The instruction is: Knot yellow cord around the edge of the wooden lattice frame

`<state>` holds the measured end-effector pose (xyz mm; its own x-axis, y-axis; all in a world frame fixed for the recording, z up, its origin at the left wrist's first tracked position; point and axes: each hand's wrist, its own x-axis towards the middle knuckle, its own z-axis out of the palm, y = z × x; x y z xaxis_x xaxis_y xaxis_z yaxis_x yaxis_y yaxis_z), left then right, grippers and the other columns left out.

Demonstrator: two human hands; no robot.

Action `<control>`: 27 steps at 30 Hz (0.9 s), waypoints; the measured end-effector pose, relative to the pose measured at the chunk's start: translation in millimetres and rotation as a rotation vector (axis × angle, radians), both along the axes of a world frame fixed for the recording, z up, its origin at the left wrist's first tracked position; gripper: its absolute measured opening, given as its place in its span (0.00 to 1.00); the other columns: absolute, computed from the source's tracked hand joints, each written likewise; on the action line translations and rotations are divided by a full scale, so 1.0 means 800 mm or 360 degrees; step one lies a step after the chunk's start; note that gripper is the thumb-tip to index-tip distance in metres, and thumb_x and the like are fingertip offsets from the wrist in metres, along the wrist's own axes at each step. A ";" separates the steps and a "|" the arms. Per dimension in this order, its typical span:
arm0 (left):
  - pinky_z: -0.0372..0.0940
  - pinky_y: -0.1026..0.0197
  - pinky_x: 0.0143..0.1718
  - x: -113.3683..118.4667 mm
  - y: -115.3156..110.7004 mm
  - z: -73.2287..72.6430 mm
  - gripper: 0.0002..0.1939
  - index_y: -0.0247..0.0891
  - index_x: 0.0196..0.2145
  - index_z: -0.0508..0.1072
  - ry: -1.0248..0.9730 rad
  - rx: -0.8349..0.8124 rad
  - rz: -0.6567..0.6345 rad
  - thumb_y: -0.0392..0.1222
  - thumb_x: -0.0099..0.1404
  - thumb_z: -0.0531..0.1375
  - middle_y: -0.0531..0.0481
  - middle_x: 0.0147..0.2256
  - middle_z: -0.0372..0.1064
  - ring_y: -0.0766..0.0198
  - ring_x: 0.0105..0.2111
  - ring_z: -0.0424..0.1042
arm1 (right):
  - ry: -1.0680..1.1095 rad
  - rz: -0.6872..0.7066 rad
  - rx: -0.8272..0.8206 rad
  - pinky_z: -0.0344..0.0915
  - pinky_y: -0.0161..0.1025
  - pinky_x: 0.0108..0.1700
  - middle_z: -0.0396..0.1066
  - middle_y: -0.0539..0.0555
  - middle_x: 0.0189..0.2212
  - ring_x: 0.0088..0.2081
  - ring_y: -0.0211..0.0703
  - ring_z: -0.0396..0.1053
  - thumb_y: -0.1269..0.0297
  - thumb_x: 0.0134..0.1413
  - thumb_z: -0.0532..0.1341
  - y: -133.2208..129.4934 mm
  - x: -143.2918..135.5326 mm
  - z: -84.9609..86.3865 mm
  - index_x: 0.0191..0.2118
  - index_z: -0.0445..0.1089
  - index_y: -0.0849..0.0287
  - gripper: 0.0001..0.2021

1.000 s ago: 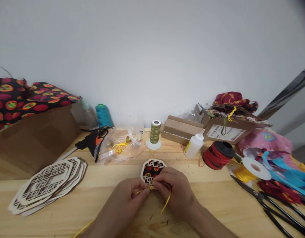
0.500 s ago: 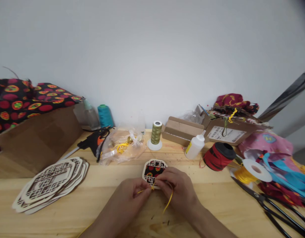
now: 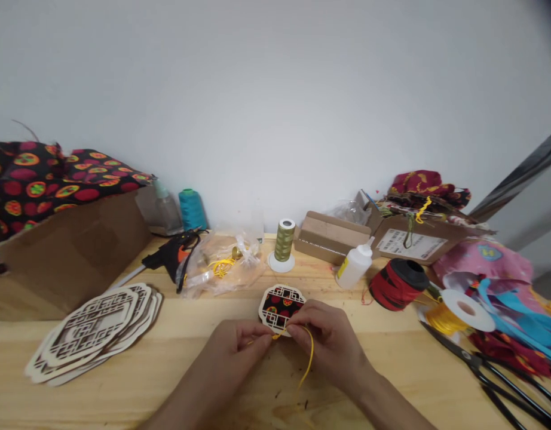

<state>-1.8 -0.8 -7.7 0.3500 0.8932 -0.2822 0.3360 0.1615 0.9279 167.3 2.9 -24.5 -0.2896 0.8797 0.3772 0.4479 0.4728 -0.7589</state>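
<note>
Lattice piece point(image 3: 265, 303) lay on the bench point(image 3: 239, 406), just beyond the fingertips, with patterned fabric point(image 3: 282, 303) already showing through its openings. Left hand point(image 3: 233, 352) was closed in a pinch on the yellow cord point(image 3: 312, 355) at the near edge; right hand point(image 3: 336, 346) pinched it just beside, loose end hanging. Cord work judged in progress, loose length unfinished; knot security could not be told. Stacked lattice pieces point(image 3: 72, 346) showed no fabric on top.

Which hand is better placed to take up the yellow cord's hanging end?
Probably the right hand: the yellow cord hangs in a curve beside its fingers, while the left hand pinches cord at the panel's near edge.
</note>
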 end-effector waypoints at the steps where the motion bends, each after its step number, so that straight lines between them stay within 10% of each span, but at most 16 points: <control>1: 0.59 0.65 0.29 0.000 0.000 0.001 0.15 0.37 0.34 0.73 -0.0006 -0.0018 0.0017 0.45 0.55 0.51 0.51 0.30 0.73 0.60 0.30 0.68 | 0.0019 -0.0030 0.0004 0.58 0.31 0.26 0.67 0.52 0.24 0.26 0.35 0.63 0.67 0.47 0.56 0.001 0.001 0.001 0.28 0.70 0.58 0.06; 27: 0.57 0.67 0.22 -0.001 -0.003 -0.012 0.16 0.35 0.34 0.73 -0.0010 -0.0020 0.0048 0.46 0.55 0.52 0.53 0.22 0.72 0.63 0.24 0.67 | -0.0401 -0.0023 0.0294 0.58 0.31 0.29 0.68 0.51 0.24 0.28 0.36 0.63 0.64 0.48 0.56 -0.002 -0.012 -0.009 0.28 0.71 0.55 0.07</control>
